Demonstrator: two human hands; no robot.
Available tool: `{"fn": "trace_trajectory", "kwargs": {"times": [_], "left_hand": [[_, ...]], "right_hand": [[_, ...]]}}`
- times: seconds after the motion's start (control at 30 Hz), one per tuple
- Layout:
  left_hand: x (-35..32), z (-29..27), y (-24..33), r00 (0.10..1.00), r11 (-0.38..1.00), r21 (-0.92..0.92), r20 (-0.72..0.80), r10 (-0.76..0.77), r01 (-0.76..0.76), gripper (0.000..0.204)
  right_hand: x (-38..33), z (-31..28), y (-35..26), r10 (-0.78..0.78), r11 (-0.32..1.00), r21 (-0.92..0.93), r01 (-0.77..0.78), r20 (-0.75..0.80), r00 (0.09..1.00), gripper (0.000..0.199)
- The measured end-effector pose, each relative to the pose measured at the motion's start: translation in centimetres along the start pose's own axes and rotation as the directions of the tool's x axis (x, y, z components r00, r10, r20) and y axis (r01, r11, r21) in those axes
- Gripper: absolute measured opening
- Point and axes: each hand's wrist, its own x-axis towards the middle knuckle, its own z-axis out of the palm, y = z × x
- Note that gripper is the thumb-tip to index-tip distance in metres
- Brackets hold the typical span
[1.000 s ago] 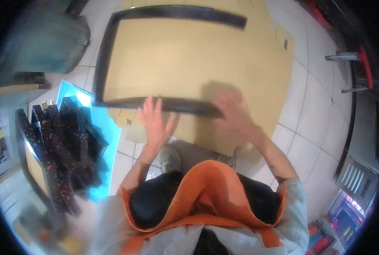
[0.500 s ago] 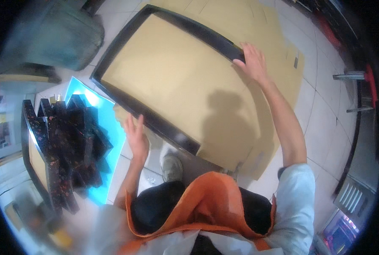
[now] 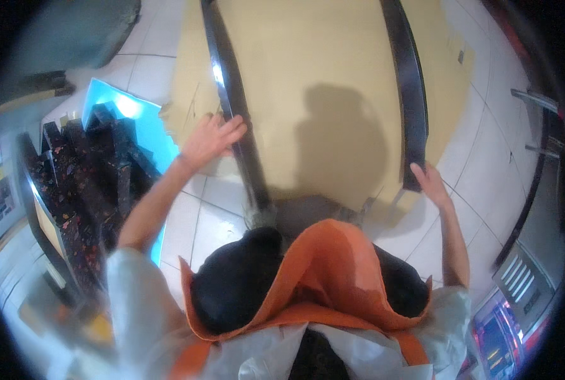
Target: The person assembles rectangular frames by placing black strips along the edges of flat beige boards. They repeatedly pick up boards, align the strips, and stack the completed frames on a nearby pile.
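A dark, glossy frame lies over a tan cardboard sheet (image 3: 276, 57). Two long sides of it show, the left bar (image 3: 235, 88) and the right bar (image 3: 410, 82); their near ends are free and the far end is out of view. My left hand (image 3: 209, 140) grips the left bar from outside, its fingertips curled over the top edge. At the near end of the right bar, my right hand (image 3: 433, 185) holds on with the thumb on the inner side of the hand, against the bar; its other fingers are partly hidden.
Dark patterned strips (image 3: 86, 171) are piled at the left beside a bright blue sheet (image 3: 146, 123). A greenish covered object (image 3: 73, 31) stands at the far left. Metal legs (image 3: 539, 101) and a slatted grey panel (image 3: 523, 285) line the right. White floor tiles (image 3: 485, 171) surround the cardboard.
The dark frame has turned so its sides point toward me, its far end leaving the view. My right hand moved nearer along the right bar; my left hand moved up and onto the left bar.
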Motion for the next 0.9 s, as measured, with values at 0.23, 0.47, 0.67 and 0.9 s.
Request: {"fn": "trace_trajectory", "kwargs": {"times": [0.23,0.47,0.67,0.9], "left_hand": [[-0.4,-1.0,1.7,0.988,0.971,0.228,-0.122,0.098,-0.069,0.084],[-1.2,1.1,1.3,0.960,0.963,0.091,-0.097,0.261,-0.253,0.042],[0.7,1.7,-0.9,0.867,0.936,-0.169,-0.455,0.203,-0.308,0.027],[5.7,1.5,2.9,0.917,0.982,-0.018,-0.361,0.168,-0.187,0.018]], "right_hand": [[-3.1,-0.6,0.5,-0.578,0.512,-0.813,0.278,-0.088,0.811,0.049],[0.6,-1.7,-0.9,-0.574,0.270,-0.843,0.466,0.248,0.781,0.052],[2.8,-2.3,-1.8,-0.667,0.326,-0.772,0.546,0.222,0.712,0.040],[7.5,1.4,-4.3,-0.733,0.323,-0.732,0.600,0.207,0.648,0.015]]}}
